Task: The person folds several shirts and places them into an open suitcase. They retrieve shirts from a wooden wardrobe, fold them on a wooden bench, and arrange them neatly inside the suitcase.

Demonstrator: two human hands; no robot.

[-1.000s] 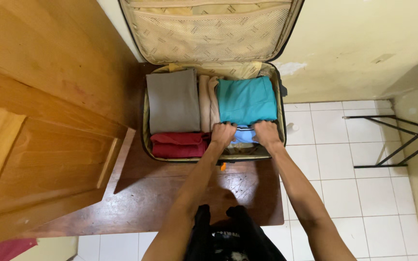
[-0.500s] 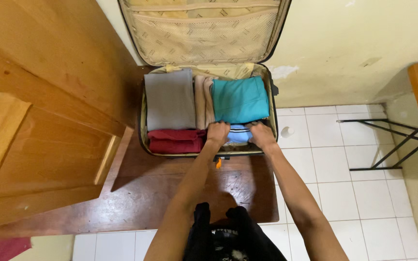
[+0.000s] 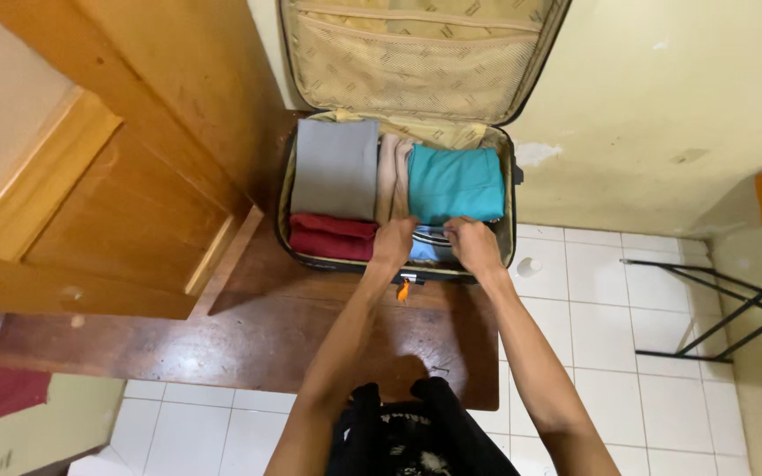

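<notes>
Light blue garment (image 3: 425, 249), folded, at the near right corner of an open suitcase (image 3: 506, 154), just below a folded teal garment (image 3: 454, 182) and largely covered by the person's hands. The suitcase lies on a dark wooden table (image 3: 249, 326) set against a cream wall (image 3: 663, 97); its lid (image 3: 416, 57), lined with a beige mesh pocket, stands upright against that wall. Left hand (image 3: 394, 240): fingers curled down onto the left edge of the light blue garment, beside a folded red garment (image 3: 332, 236); whether they pinch the cloth cannot be told. Right hand (image 3: 472, 244): fingers bent and pressed onto the right part of the same garment, near the suitcase wall. Also packed: a folded grey garment (image 3: 335, 167) at the far left and a beige roll (image 3: 393, 176) between grey and teal. A wooden cabinet (image 3: 125, 176) stands to the left; white floor tiles (image 3: 610, 326) and a black metal stand (image 3: 716, 308) lie to the right.
</notes>
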